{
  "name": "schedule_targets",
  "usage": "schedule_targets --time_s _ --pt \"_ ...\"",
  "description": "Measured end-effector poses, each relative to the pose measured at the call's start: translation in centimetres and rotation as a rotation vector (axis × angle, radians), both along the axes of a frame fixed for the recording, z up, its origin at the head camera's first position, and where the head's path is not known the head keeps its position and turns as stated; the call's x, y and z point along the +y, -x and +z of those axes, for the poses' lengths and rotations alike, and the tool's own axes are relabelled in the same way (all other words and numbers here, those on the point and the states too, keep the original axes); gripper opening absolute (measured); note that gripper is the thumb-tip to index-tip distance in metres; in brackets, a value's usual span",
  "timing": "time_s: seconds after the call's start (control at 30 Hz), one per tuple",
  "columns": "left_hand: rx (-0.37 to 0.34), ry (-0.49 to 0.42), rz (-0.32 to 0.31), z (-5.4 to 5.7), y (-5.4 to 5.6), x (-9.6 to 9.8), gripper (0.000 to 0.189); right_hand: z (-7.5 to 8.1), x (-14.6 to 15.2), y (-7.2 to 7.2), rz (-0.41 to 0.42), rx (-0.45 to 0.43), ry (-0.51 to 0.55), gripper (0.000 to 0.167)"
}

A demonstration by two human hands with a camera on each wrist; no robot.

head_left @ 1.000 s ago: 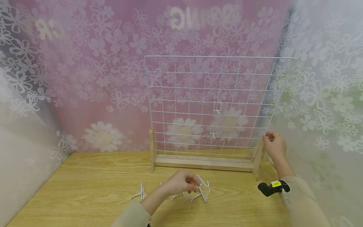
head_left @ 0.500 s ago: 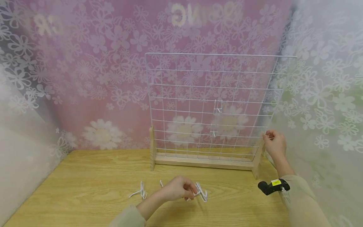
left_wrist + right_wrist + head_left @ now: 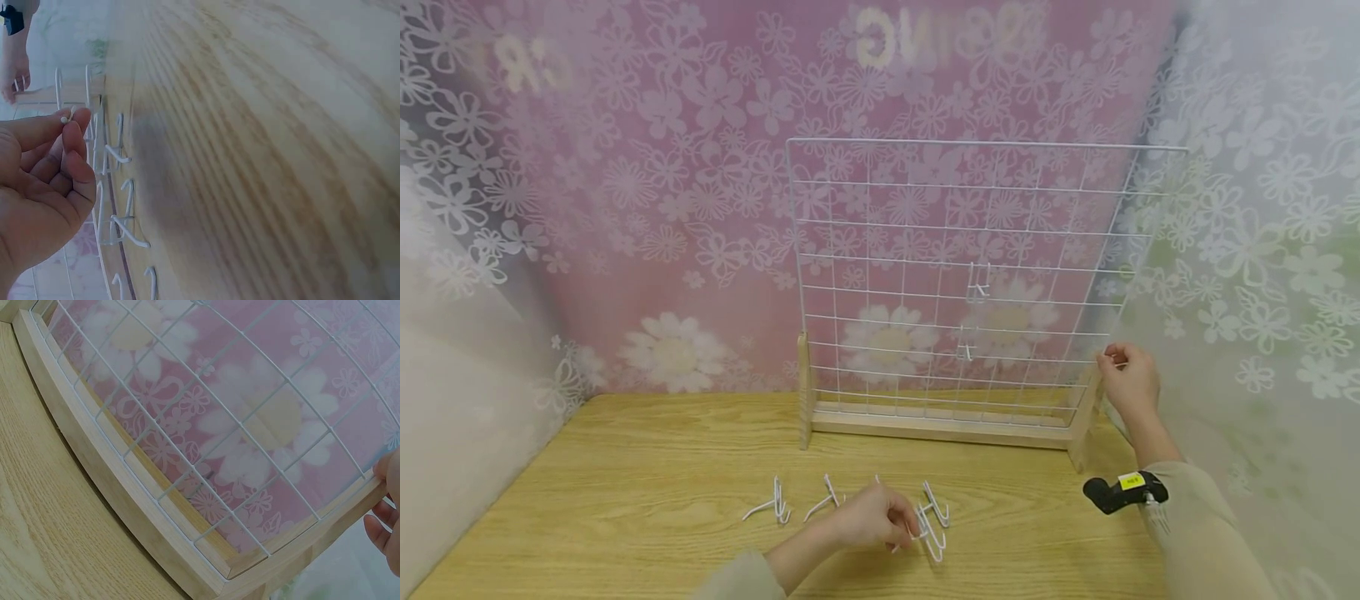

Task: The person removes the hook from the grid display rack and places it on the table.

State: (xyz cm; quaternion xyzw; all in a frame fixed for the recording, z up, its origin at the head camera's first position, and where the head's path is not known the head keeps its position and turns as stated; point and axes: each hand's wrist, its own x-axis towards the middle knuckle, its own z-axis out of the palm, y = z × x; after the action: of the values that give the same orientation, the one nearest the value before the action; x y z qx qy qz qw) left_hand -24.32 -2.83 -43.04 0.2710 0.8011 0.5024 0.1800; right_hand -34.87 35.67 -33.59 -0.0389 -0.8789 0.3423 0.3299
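Observation:
In the head view my left hand [image 3: 880, 517] pinches a white wire hook [image 3: 931, 537] by its arm, low over the wooden table. The hook's two bent prongs point to the right. In the left wrist view, thumb and fingertips close on the tip of its arm [image 3: 65, 119]. Beside that hand lie several similar hooks, including one at the right [image 3: 936, 506] and one at the far left [image 3: 777, 502]; one is mostly hidden behind the hand. My right hand [image 3: 1129, 379] grips the right wooden upright [image 3: 350, 503] of the stand, at the edge of the white wire grid [image 3: 917, 297].
Two hooks hang on the grid, an upper one [image 3: 978, 290] and a lower one [image 3: 966, 352]. The grid stands in a wooden base [image 3: 940, 430] at the back of the table [image 3: 647, 467]. Flowered curtains [image 3: 662, 208] enclose the back and sides.
My left hand has come down toward the table's near side with the hook, which now sits below the rightmost hook lying there. My right hand stays on the upright.

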Motion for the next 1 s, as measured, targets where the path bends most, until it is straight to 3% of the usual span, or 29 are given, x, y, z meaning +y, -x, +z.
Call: schedule_targets --time_s 0.17,0.47,0.8,1.0 --pt "-0.007 0.019 0.009 -0.3 -0.2 0.1 0.01 0.0 0.0 0.0 -0.004 -0.001 -0.002 0.022" --pt "-0.035 -0.007 -0.031 -0.9 -0.2 -0.1 0.007 0.0 0.1 0.0 -0.002 0.001 0.0 0.022" --pt "-0.015 0.028 -0.024 -1.8 -0.1 -0.1 0.009 0.0 0.0 -0.1 -0.01 -0.009 0.004 0.022" --pt "-0.02 0.035 -0.021 -1.7 -0.2 0.0 0.009 0.0 0.0 -0.1 -0.011 -0.019 0.003 0.023"
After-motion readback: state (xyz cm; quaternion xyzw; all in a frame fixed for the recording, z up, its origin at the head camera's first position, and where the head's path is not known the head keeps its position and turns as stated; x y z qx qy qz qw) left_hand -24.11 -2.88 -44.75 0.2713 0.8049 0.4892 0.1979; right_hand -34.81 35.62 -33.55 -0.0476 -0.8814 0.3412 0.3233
